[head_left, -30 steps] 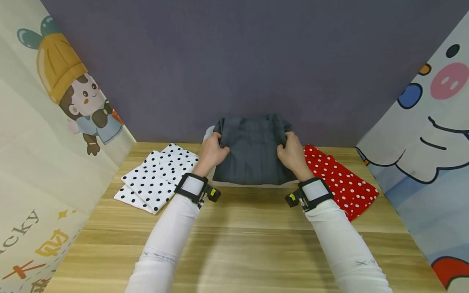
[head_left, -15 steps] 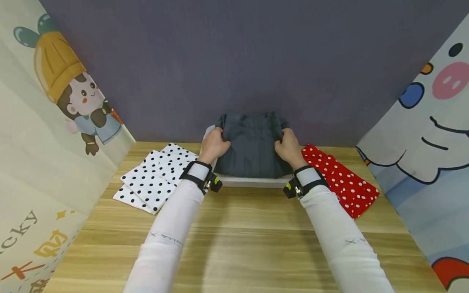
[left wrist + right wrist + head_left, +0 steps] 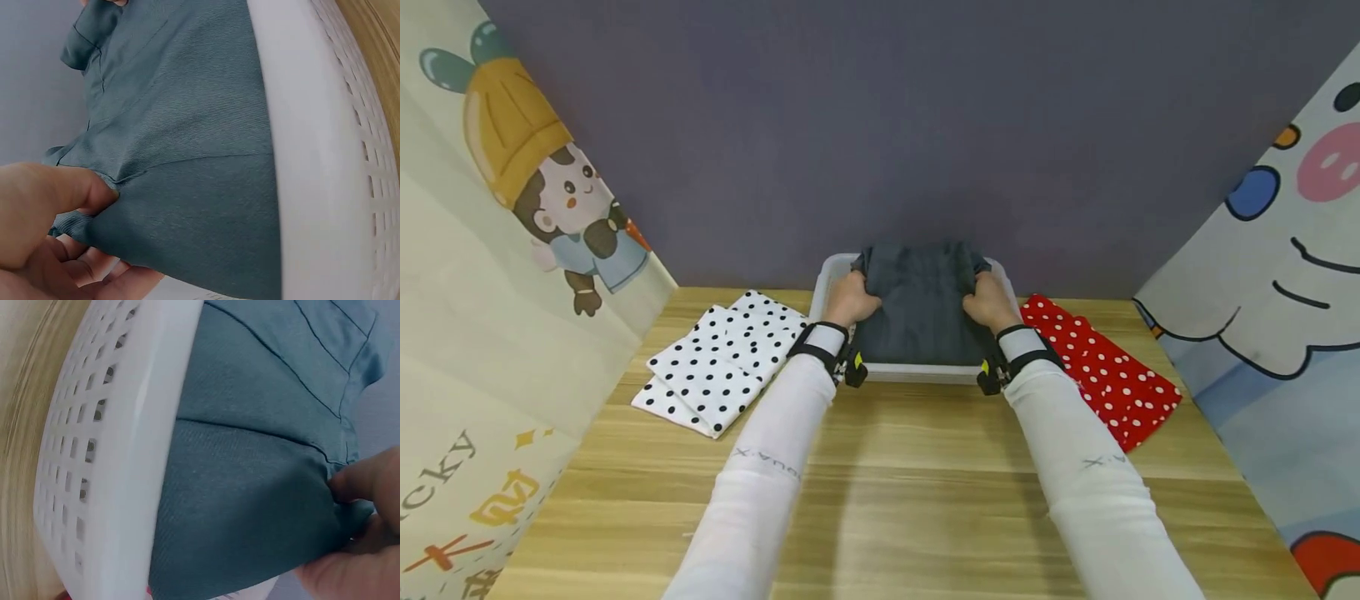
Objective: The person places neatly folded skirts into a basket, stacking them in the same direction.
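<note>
A dark grey garment (image 3: 921,312) with stitched seams hangs between both hands, its lower part down inside a white plastic basket (image 3: 925,374). My left hand (image 3: 852,302) pinches the garment's left side between thumb and fingers. On the other side, my right hand (image 3: 988,305) grips the matching upper edge the same way. The left wrist view shows the thumb (image 3: 100,192) pressed into the fabric, close to a seam. In the right wrist view, the cloth (image 3: 250,481) drops behind the basket's near rim (image 3: 153,425). The basket's floor is hidden under the garment.
A folded white cloth with black dots (image 3: 722,362) lies left of the basket on the wooden table (image 3: 910,500). To the right lies a folded red cloth with white dots (image 3: 1101,371). A dark grey wall (image 3: 917,125) stands right behind the basket.
Both hands have lowered the garment into the basket and drawn slightly closer together. The basket's front rim and side rims, largely covered before, now show around the cloth.
</note>
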### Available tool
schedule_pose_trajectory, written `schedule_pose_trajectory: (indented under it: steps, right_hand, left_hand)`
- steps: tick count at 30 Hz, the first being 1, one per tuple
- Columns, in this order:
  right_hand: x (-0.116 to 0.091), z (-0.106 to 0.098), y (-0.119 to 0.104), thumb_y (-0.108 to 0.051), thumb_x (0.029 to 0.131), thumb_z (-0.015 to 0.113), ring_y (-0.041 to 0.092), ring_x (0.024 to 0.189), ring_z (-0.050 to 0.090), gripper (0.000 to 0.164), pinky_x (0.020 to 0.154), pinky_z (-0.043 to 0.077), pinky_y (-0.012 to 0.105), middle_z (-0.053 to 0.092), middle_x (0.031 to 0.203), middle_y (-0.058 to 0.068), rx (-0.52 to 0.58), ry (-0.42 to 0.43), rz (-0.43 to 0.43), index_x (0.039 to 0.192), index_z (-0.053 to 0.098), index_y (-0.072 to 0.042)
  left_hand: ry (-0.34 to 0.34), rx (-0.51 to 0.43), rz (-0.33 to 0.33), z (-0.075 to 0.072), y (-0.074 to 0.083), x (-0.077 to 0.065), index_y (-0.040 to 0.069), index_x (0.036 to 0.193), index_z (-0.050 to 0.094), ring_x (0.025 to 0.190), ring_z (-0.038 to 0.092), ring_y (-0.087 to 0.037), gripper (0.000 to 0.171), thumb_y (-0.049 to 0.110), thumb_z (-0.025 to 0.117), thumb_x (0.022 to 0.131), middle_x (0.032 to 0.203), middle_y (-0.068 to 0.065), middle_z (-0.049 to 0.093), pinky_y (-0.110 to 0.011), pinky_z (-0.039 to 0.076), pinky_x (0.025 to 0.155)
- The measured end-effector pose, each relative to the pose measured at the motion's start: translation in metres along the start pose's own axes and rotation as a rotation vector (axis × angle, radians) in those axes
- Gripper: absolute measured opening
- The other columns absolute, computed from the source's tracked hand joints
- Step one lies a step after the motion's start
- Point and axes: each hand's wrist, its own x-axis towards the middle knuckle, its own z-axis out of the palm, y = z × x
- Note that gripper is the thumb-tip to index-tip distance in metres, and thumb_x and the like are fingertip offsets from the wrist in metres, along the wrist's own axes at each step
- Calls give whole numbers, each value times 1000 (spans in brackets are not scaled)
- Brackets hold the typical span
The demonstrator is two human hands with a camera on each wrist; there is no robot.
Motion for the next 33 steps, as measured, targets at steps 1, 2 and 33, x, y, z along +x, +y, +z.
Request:
schedule_pose_trajectory:
  steps: [1,2,33]
  right_hand:
    - [1,1,0,-2,81,39,40,115,45,53,100,37,48,44,128,34,22,-24,14,129,31,19]
    - [2,2,0,-1,81,38,40,119,42,55,102,34,48,41,130,34,49,-46,27,131,28,20]
    - [12,25,10,-10,90,41,40,125,38,61,94,42,47,26,143,29,-48,-296,173,141,15,12]
  left_hand:
    - [-10,7,-2,1,-1,2,-6,118,53,92,60,-32,45,16,61,80,108,-21,61,-39,50,75]
    - [-19,12,-4,3,-3,3,-7,117,54,91,60,-32,44,16,61,80,106,-21,61,-38,50,73]
    - [-226,31,-123,22,-10,15,-1,97,57,59,46,-20,14,5,51,86,79,-11,51,-29,36,50]
